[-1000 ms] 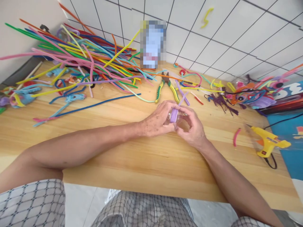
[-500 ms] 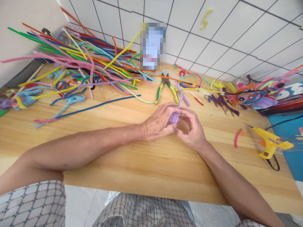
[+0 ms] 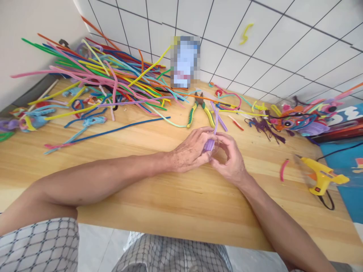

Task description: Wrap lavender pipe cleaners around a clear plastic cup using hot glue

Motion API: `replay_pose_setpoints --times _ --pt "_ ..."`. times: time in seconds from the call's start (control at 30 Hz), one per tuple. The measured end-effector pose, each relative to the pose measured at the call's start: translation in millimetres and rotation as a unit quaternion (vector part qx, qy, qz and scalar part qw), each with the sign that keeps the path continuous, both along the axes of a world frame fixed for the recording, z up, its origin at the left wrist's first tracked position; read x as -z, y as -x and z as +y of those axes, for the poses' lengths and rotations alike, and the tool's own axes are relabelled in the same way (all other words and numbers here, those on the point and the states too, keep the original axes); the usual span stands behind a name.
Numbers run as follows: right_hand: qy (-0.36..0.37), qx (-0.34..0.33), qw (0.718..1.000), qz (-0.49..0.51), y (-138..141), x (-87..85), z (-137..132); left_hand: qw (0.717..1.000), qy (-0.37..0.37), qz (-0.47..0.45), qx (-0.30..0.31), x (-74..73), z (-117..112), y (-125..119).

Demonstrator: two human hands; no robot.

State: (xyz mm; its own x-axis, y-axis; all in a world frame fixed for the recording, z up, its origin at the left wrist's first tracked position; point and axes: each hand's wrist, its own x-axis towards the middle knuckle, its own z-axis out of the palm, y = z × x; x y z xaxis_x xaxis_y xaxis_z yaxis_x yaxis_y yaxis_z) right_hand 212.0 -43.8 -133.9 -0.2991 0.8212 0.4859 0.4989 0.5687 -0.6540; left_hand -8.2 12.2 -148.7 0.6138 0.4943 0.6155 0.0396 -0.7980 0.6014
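A purple pipe cleaner [image 3: 209, 145] is coiled in neat rows between my two hands, with its free end sticking up past the fingertips. My left hand [image 3: 190, 149] closes on the coil from the left, thumb below and fingers above. From the right, my right hand [image 3: 230, 155] curls its thumb and fingers into a ring against the same piece. Something clear and shiny shows beside the coil inside that ring; its shape is mostly hidden. Just beyond the fingers lie green-and-yellow pliers [image 3: 200, 106] with spread handles, and a loose purple pipe cleaner length [image 3: 222, 122].
Many coloured pipe cleaners [image 3: 113, 81] are heaped at the back left. A blurred phone [image 3: 185, 62] leans on the tiled wall. Pipe-cleaner figures [image 3: 300, 119] lie at the right, and a yellow glue gun [image 3: 321, 173] with a cord sits nearer. A pink piece [image 3: 283, 170] lies beside it.
The view has shifted slightly, so the table things appear a little lower and mostly further right. Both hands keep their hold on the purple coil, with barely any finger movement.
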Motion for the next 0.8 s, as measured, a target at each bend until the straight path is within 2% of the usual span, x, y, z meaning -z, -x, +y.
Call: replay_pose_setpoints --times 0.33,0.5,0.8 --pt "-0.025 0.006 0.999 -0.038 -0.5 -2.0 -0.2 1.0 0.025 0.004 0.015 -2.3 0.4 1.6" --pt "-0.026 0.019 0.998 -0.056 0.9 -3.8 -1.6 0.996 0.084 -0.004 0.027 -5.6 -1.5 3.3" --pt "-0.079 0.037 0.992 -0.094 4.1 -4.4 -2.9 0.983 0.182 0.029 -0.001 -9.7 -4.1 3.3"
